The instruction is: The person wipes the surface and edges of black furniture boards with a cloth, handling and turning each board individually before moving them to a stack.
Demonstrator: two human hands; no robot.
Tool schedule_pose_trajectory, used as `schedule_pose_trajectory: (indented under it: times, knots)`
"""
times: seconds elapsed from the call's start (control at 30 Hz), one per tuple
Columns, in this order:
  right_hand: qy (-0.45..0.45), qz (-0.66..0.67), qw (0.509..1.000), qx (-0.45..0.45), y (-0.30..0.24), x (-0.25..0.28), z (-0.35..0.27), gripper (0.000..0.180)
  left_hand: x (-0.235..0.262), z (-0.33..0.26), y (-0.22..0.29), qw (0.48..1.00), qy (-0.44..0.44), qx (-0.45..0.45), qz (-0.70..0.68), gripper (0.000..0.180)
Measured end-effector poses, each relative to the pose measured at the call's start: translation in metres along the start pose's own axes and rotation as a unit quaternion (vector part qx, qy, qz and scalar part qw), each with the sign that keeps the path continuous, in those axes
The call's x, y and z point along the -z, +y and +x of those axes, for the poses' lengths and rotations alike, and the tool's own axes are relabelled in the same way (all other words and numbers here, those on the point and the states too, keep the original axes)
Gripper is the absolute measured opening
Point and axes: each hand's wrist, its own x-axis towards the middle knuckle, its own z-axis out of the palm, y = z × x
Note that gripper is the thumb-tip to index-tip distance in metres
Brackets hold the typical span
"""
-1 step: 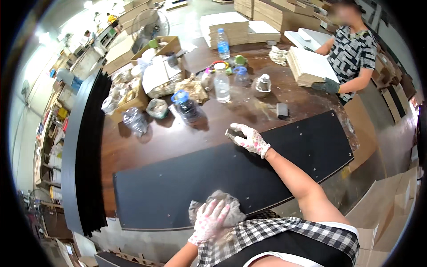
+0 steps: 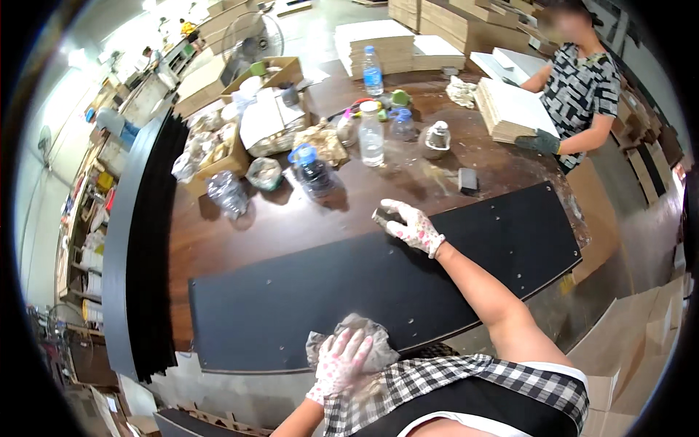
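A long black panel (image 2: 349, 291) with small metal fittings along its edges lies across the table before me. My left hand (image 2: 341, 364), in a white glove with pink spots, presses a crumpled grey rag (image 2: 375, 349) on the panel's near edge. Over the panel's far edge, my right hand (image 2: 413, 229) wears a matching glove. Its thumb and fingers curve round a small dark block (image 2: 383, 218), whose exact kind I cannot make out. A grey block (image 2: 468, 180) rests on the table beyond the panel.
Several black panels (image 2: 120, 255) stand stacked at the left. Bottles (image 2: 371, 135), a blue-capped jug (image 2: 312, 173) and an open carton (image 2: 226, 164) occupy the brown table (image 2: 218, 255). At the far right, a gloved person (image 2: 575, 95) holds a stack of white-topped boards (image 2: 513, 109).
The view has shifted slightly, so the table things sit a little further right. Both hands keep nearly the same places and the same grips.
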Motion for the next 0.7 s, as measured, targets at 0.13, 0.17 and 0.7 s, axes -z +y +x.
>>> schedule_pose_trajectory:
  times: [0.13,0.17,0.7]
  knots:
    - [0.034,-0.044,0.997,-0.061,-0.011,-0.024,0.008,0.056,-0.003,-0.035,-0.012,0.999,0.009,0.049,-0.002,0.076]
    - [0.042,-0.044,0.995,-0.074,-0.008,-0.027,0.009,0.057,-0.006,-0.035,-0.013,0.999,0.016,0.036,0.018,0.070]
    - [0.031,0.143,0.987,-0.068,-0.001,-0.037,-0.005,0.051,-0.006,-0.024,-0.008,0.998,0.060,-0.004,-0.030,0.047]
